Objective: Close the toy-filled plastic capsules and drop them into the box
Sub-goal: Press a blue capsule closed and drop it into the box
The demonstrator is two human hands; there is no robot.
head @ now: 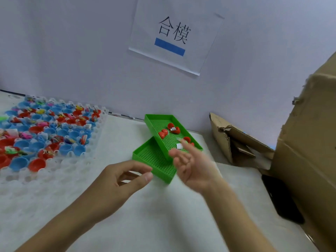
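Two bare hands float over a white table (160,215) in the lower middle of the frame. The left hand (116,180) has softly bent fingers, and its thumb and first finger come near each other with a gap between. Its grip holds nothing. The right hand (192,166) is blurry, palm up, with its fingers spread loose. Its grip is wide and holds nothing too.

At the left of the frame lies a see-through plastic tray (54,171) full of round cups. Many cups hold shiny red and blue capsule halves (41,135), round like little bowls, and some have small bright toys inside.

In the middle sit two green plastic trays with tiny holes all over the bottoms. The upper green tray (156,122) leans tilted on the lower green tray (145,159). A few red capsule halves (172,130) and small white paper bits lie in the upper one, just behind the right hand.

At the right edge stands a big brown cardboard box (309,151) with rough, torn edges. A smaller torn cardboard piece (232,140) sits beside it. A white paper sign (174,35) with black marks and a blue bar hangs on the wall at the top.
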